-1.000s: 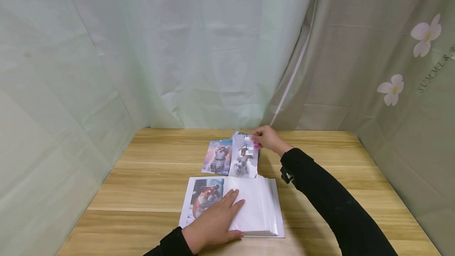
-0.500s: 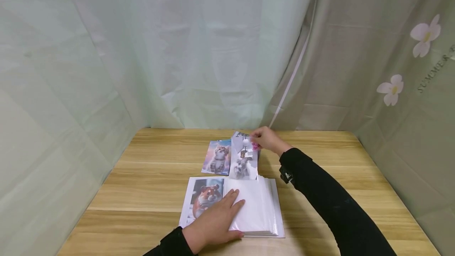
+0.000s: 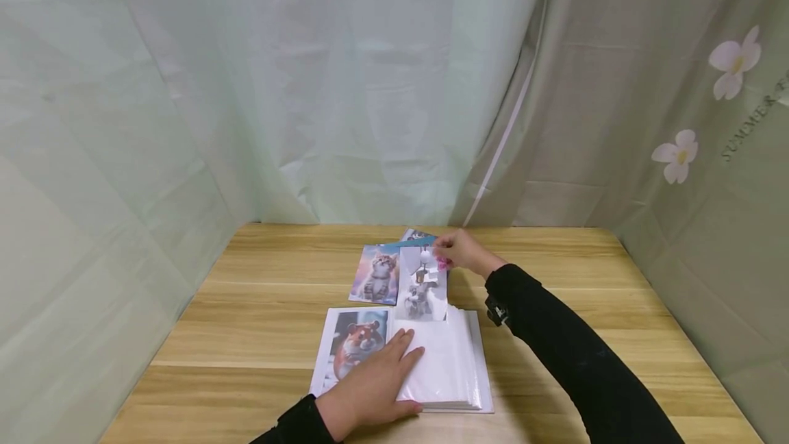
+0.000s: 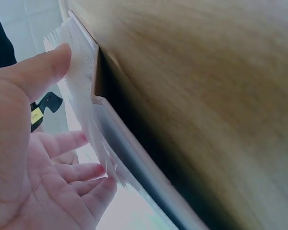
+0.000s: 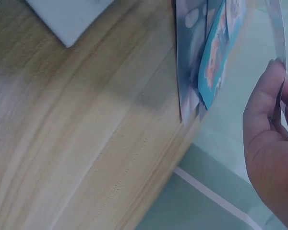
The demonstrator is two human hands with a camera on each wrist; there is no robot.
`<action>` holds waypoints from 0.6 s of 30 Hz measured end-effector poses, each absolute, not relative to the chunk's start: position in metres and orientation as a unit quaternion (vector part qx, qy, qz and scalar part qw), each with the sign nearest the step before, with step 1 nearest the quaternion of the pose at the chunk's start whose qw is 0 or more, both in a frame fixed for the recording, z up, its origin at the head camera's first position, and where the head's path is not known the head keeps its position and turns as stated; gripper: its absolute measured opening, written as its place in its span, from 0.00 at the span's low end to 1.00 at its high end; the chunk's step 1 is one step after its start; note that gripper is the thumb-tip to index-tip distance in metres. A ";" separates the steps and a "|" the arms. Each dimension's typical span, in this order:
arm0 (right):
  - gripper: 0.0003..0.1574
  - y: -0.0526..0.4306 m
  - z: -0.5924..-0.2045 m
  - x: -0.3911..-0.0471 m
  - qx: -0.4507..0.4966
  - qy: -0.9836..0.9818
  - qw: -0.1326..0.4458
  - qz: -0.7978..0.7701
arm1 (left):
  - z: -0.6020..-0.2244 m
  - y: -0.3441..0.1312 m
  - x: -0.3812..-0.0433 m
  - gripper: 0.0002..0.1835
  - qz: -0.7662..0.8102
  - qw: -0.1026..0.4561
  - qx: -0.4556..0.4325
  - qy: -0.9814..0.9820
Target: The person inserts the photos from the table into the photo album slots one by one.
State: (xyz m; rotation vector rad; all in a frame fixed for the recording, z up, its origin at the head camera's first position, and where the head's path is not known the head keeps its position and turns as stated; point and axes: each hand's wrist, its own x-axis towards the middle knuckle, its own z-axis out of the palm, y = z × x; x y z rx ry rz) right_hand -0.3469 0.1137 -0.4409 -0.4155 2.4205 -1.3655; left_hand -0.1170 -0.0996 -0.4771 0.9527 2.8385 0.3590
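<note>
An open photo album (image 3: pixel 440 362) lies on the table, a hamster picture (image 3: pixel 359 344) on its left page and a blank white sleeve on its right. My left hand (image 3: pixel 372 386) rests across the middle of the album with fingers spread; the left wrist view shows its thumb (image 4: pixel 62 60) by the page edges. Between thumb and fingers my right hand (image 3: pixel 462 252) pinches the top right corner of a pale photo (image 3: pixel 422 293). That photo's lower end overlaps the top of the right page; whether it is inside the sleeve I cannot tell.
Behind the album lies a kitten photo (image 3: pixel 377 273), beside several overlapping photos (image 5: pixel 213 57) partly covered by the held one. The wooden table (image 3: pixel 246 334) is bounded by pale curtains (image 3: pixel 370 88) at the back and both sides.
My right hand has moved slightly toward the album, bringing the pale photo's lower end further over the right page. More of the photos behind it now shows. My left hand has stayed in place.
</note>
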 end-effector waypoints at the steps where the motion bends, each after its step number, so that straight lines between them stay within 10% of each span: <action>1: 0.08 0.114 -0.441 -0.346 -0.147 0.849 0.166 -0.480 | -0.478 -0.100 -0.117 0.45 0.118 0.064 0.316 0.939; 18: 0.09 0.113 -0.451 -0.344 -0.159 0.839 0.194 -0.483 | -0.477 -0.102 -0.116 0.45 0.122 0.061 0.319 0.938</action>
